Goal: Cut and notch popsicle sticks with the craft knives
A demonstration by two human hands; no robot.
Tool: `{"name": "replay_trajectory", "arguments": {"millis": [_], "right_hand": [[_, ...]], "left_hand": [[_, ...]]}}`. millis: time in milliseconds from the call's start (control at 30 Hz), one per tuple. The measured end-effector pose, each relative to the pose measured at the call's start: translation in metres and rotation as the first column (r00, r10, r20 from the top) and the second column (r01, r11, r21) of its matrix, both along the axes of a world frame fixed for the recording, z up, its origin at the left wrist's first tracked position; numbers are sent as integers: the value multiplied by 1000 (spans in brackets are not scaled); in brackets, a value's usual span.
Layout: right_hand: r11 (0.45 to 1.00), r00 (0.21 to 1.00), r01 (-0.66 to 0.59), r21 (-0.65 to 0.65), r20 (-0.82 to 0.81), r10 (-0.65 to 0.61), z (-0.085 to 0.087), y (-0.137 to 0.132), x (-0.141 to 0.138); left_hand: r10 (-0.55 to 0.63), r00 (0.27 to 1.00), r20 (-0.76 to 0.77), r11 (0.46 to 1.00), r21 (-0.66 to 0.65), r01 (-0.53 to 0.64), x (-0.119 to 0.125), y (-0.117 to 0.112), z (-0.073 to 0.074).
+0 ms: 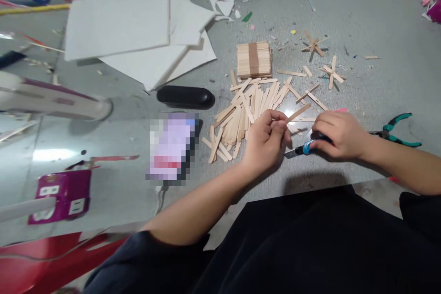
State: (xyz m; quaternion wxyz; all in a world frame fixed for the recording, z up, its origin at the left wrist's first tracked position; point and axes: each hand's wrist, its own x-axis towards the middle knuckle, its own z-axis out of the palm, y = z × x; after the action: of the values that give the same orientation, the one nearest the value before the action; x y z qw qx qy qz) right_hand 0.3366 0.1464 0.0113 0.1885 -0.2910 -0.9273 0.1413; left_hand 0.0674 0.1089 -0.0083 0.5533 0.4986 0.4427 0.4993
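Note:
My left hand (pixel 267 142) is closed, pinching a wooden craft stick (pixel 300 112) whose free end points up and to the right. My right hand (pixel 341 134) wraps round a utility knife (pixel 306 148) with a dark handle and blue near the blade. The blade points left, close to the fingers of my left hand; whether it touches anything I cannot tell. Beside my left hand spreads a heap of loose craft sticks (pixel 237 121). Behind it stands a banded bundle of sticks (pixel 263 59). Green-handled pliers (pixel 396 135) lie partly hidden behind my right forearm.
Two star shapes of crossed sticks, one a crossed-stick star (pixel 332 72), lie at the back right. Left of the heap are a phone (pixel 174 147) on a cable, a black case (pixel 185 97) and white foam boards (pixel 120 23). Purple power strips, including one power strip (pixel 81 190), sit around.

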Motion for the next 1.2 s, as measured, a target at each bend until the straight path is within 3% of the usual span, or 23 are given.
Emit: {"name": "replay_trajectory", "arguments": {"millis": [133, 300, 367, 433, 567, 667, 767, 867, 1033, 1200], "right_hand": [[994, 992, 84, -74, 101, -76, 16, 23, 17], [968, 963, -162, -194, 185, 198, 26, 22, 20], [962, 924, -221, -161, 281, 259, 21, 9, 13], [971, 913, -233, -51, 333, 236, 14, -4, 5], [968, 928, -251, 13, 289, 236, 6, -9, 3], [983, 966, -184, -20, 182, 185, 8, 0, 6], [999, 989, 28, -38, 146, -23, 10, 9, 3], [979, 957, 200, -40, 224, -186, 10, 13, -8], [977, 851, 211, 22, 489, -194, 16, 9, -30], [973, 817, 222, 58, 534, -218, 12, 11, -36]], "left_hand": [[8, 995, 97, 998, -59, -2, -3, 5, 1], [71, 991, 115, 988, -141, -54, -10, 12, 2], [125, 984, 126, 984, -145, -106, -12, 14, 3], [188, 974, 124, 977, -128, -172, -14, 15, 3], [251, 962, 112, 964, -122, -237, -17, 18, 1], [263, 960, 100, 959, -140, -248, -19, 19, 2], [255, 963, 85, 957, -168, -239, -21, 18, 5], [222, 972, 81, 961, -190, -203, -22, 16, 9], [194, 978, 78, 968, -180, -178, -19, 12, 10], [171, 981, 92, 974, -163, -155, -15, 12, 1]]}}
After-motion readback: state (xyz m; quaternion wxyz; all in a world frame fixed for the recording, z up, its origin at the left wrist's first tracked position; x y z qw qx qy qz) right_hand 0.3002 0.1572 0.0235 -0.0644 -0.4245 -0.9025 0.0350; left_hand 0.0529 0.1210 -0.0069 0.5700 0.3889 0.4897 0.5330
